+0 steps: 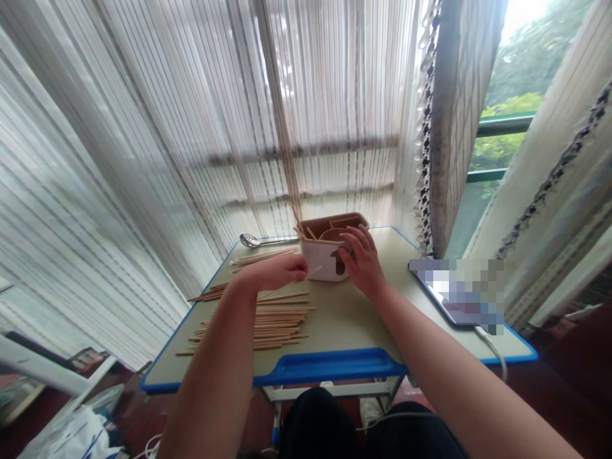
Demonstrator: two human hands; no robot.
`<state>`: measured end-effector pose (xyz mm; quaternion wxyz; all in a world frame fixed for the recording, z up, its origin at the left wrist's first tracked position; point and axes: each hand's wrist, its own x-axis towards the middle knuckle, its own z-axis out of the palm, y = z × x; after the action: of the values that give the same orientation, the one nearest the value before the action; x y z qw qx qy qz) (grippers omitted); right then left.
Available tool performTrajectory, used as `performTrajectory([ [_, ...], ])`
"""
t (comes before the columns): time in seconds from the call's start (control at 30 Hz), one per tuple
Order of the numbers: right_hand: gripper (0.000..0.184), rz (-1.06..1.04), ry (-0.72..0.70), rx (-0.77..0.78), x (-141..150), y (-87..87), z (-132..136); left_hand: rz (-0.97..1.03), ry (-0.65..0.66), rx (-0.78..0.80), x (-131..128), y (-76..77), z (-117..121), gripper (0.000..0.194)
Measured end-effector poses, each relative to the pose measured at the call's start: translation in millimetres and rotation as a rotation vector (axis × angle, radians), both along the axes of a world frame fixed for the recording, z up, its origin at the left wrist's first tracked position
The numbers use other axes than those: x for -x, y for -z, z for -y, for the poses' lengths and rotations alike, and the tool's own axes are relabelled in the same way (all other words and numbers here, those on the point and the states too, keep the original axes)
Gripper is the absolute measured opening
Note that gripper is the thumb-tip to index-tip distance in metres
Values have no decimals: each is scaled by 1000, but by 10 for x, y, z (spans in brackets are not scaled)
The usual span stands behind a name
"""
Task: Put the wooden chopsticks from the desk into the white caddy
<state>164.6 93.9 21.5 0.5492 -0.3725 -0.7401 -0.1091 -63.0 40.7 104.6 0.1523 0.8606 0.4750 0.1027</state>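
A striped sheer curtain (191, 127) fills the background above a pale, blue-edged table (363, 319), where a person works with two bare hands. A dark-edged device (430, 287), its screen pixelated, lies toward the table's right side with a white cable (497, 350) trailing over the edge. Near the far side stands a box (318, 258), directly between the hands: its right front corner sits in the grip of the right hand (362, 261), while the left hand (287, 268) is just off its left front. The box is white outside and brown inside, upright and divided into compartments, with a dark cutout low in its front and several sticks leaning at the left end. The right arm reaches forward, fingers draped over the rim and thumb at the front; the left forearm rises steeply, its wrist bent sharply toward the box, fingers curled closed. A slotted metal spoon (249, 240) lies behind the left hand. Loose wooden sticks (282, 322) lie roughly parallel across the table's left half. One pale stick (315, 271), blurred, pokes from the left fist before the box's white face.
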Motion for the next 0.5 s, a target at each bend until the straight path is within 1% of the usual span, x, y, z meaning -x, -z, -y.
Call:
performTrajectory([
  [0.07,32,-2,-3,4,1,0,-1,278,45,34,38,-114,105,19],
  [0.13,32,-6,-7,3,0,1,-4,630,61,21,66,-186,161,20],
  [0.2,31,-8,-9,0,-1,3,-5,1022,29,-64,81,-224,152,20],
  [0.27,30,-6,-7,-3,0,3,-5,1383,-43,-187,95,-243,86,19],
  [0.33,30,-1,-2,-5,0,1,0,1652,-149,-334,119,-247,-14,18],
  [0.4,31,4,1,-8,1,-3,6,1787,-267,-513,149,-233,-121,16],
  [0.43,31,6,2,-9,1,-6,8,1808,-324,-609,161,-216,-172,15],
  [0.5,32,8,-2,-8,-2,-8,11,1775,-414,-762,171,-162,-260,13],
])
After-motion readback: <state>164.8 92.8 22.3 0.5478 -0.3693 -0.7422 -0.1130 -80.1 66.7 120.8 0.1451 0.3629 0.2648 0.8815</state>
